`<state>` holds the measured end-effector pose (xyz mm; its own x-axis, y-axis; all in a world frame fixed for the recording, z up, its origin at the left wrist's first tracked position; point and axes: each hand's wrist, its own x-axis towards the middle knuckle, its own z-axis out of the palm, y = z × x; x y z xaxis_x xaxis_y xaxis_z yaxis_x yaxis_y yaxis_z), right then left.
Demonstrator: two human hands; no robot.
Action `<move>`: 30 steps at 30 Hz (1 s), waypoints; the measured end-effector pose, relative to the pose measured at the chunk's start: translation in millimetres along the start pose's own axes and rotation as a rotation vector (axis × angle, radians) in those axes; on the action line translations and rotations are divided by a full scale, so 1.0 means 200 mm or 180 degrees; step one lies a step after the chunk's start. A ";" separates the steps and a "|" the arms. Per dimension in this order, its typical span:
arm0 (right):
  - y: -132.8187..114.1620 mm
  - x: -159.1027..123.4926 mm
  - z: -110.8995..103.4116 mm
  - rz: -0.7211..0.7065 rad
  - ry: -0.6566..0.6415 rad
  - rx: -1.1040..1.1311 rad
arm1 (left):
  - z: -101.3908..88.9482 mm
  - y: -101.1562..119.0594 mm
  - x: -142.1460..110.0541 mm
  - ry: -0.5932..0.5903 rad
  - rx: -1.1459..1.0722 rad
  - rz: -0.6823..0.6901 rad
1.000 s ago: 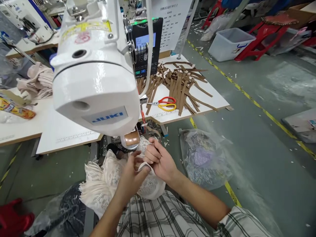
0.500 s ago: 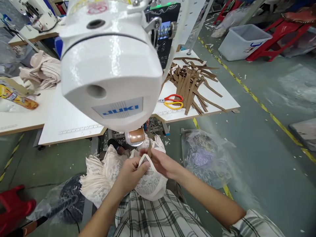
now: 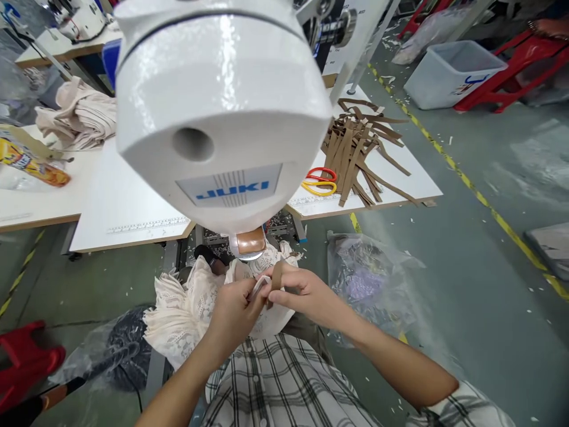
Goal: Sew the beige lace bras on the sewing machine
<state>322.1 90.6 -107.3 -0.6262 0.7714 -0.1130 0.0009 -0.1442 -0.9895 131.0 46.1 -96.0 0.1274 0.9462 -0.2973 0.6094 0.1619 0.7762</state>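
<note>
Low in front of my shirt, my left hand [image 3: 232,309] pinches the edge of a cream lace bra cup [image 3: 272,321] between thumb and fingers. Close beside it on the right, my right hand [image 3: 316,298] grips a short brown fabric strip [image 3: 276,275], which bends up past the fingers near the cup's edge. Whether strip and cup touch is hidden by the fingers. More cream lace pieces [image 3: 178,317] hang bunched to the left of my hands. Just above them is the post of a white sewing machine [image 3: 222,107], with a copper-coloured plate [image 3: 251,241].
Many brown strips [image 3: 349,154] lie piled on the white table [image 3: 413,184] at the right, beside red-and-yellow scissors [image 3: 320,181]. Folded beige fabric [image 3: 80,112] and a snack pack [image 3: 33,160] lie at the left. A clear plastic bag [image 3: 368,279] rests on the floor.
My right hand has turned and brought the brown strip up into clearer view. The cup's pointed edge has folded down between my left fingers. The camera view has shifted closer to the machine.
</note>
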 end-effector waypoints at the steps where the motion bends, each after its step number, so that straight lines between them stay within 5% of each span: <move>1: -0.01 0.00 0.02 -0.0105 0.0107 -0.0154 | 0.01 0.00 0.00 0.0033 0.0019 0.0054; 5: -0.01 0.02 0.06 -0.0634 0.0338 -0.0561 | 0.00 0.00 -0.01 0.0001 0.0057 0.0171; 8: 0.00 0.02 0.05 -0.0968 0.0338 -0.0825 | -0.02 0.01 -0.01 -0.0359 -0.0183 0.0216; 11: 0.01 0.02 0.04 -0.0796 0.0358 -0.0573 | -0.02 0.01 -0.03 -0.0574 -0.0629 0.0410; 18: -0.04 0.14 -0.02 0.0149 0.0465 0.1159 | 0.08 -0.04 -0.08 0.0869 -0.0433 0.0956; 22: -0.09 0.25 -0.12 0.0321 0.0539 0.1385 | -0.02 0.00 -0.03 0.0984 0.0359 0.1551; 30: -0.14 0.50 -0.22 -0.0279 0.0982 0.0286 | -0.22 0.14 0.08 0.0737 -0.0163 0.0279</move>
<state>294.5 199.4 -94.8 -0.3551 0.9327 -0.0630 -0.1199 -0.1123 -0.9864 116.8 78.8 -54.3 -0.0082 0.9953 -0.0968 0.5627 0.0846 0.8223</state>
